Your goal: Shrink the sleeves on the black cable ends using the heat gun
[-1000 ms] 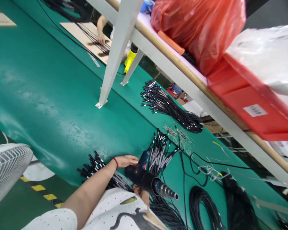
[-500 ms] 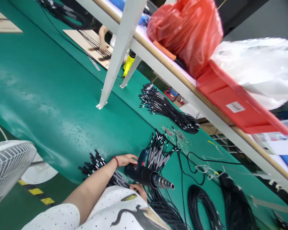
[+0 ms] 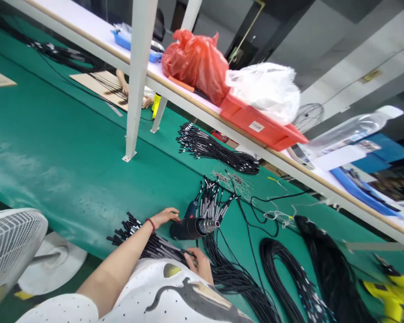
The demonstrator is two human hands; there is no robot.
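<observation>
A dark heat gun (image 3: 185,229) with a stepped metal nozzle lies on the green mat, its nozzle pointing right. My left hand (image 3: 165,217), a red beaded bracelet at the wrist, has its fingers stretched out at the back of the gun; whether they touch it I cannot tell. Close to my shirt, my right hand (image 3: 201,265) pinches a black cable at the edge of a bundle of black cables with grey sleeves (image 3: 161,247). My left forearm covers part of that bundle. Behind the gun lies another bundle of sleeved cable ends (image 3: 212,199).
A white fan (image 3: 15,251) stands at the left. More cable bundles (image 3: 218,148) and coiled cables (image 3: 283,269) lie on the mat (image 3: 70,170). A shelf with white legs (image 3: 136,89) carries a red bin (image 3: 256,123). Another person's hand (image 3: 124,87) is at the far left.
The view has tilted up and shifted, showing more of the shelf. My left hand has drawn slightly back from the heat gun's body. More of my right hand shows beside the cables.
</observation>
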